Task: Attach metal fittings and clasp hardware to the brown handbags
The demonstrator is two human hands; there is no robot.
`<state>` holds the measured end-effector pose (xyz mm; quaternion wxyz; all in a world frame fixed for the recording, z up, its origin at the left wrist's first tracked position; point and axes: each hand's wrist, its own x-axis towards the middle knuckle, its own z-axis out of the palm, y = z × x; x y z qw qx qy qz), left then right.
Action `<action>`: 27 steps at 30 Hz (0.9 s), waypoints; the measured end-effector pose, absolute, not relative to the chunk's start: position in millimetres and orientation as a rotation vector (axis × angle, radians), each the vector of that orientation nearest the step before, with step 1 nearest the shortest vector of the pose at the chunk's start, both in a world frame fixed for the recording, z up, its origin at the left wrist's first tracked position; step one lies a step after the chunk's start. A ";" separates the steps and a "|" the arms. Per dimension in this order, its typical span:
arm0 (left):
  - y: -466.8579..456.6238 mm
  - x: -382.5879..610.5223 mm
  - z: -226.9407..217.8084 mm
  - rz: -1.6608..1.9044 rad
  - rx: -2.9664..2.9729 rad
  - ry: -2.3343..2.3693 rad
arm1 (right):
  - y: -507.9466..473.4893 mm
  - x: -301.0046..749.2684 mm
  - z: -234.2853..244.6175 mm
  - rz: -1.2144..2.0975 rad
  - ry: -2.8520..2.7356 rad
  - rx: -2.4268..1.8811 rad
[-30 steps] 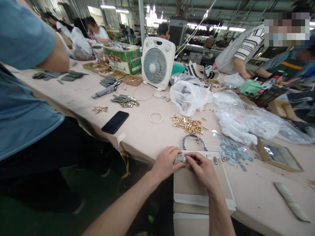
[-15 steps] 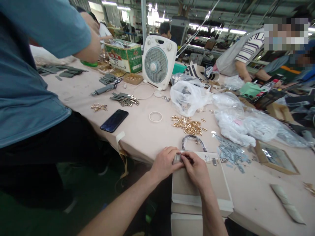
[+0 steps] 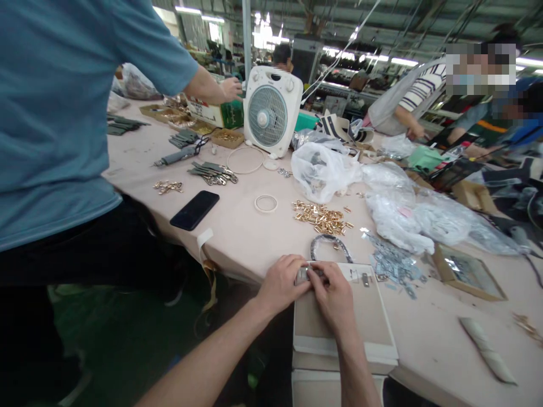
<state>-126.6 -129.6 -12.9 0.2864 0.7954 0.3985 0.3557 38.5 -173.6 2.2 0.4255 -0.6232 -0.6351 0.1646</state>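
Note:
My left hand point(image 3: 283, 285) is closed on a small grey metal fitting point(image 3: 301, 275) at the back edge of a beige, white-edged bag panel point(image 3: 369, 322). My right hand point(image 3: 335, 294) presses its thumb and fingers against the same fitting; its fingertips partly cover the piece. A dark, plastic-wrapped handle point(image 3: 333, 239) arches just behind both hands. To the right of them, a small metal piece point(image 3: 365, 280) lies on the panel. Loose grey metal plates point(image 3: 396, 261) are scattered beside the panel, and gold-coloured fittings point(image 3: 324, 217) are heaped beyond the handle.
On the table are a phone point(image 3: 194, 210), a tape ring point(image 3: 266, 203), a white fan point(image 3: 274, 113) and plastic bags point(image 3: 324, 169). A cardboard tray point(image 3: 469, 272) sits at right. A co-worker in a blue shirt point(image 3: 63, 124) stands close on the left; others work at the far right.
The blue-shirted co-worker has turned and stretched an arm to the right, the hand now at the fan's left side. My hands stay together on the fitting, with only slight finger movement.

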 end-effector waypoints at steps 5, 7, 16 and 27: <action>-128.5 -130.5 -8.1 0.909 2.148 1.029 | -205.8 59.9 0.8 0.450 -1.154 -1.447; -127.3 -132.4 -7.0 0.881 2.165 1.005 | -218.9 83.6 3.1 0.334 -0.928 -1.420; -138.2 -108.8 7.3 0.899 2.455 0.822 | -288.9 288.0 3.7 -0.452 -0.495 -2.072; -148.4 -14.8 8.6 0.674 2.649 0.661 | -305.8 345.6 -37.4 -0.316 -0.784 -2.530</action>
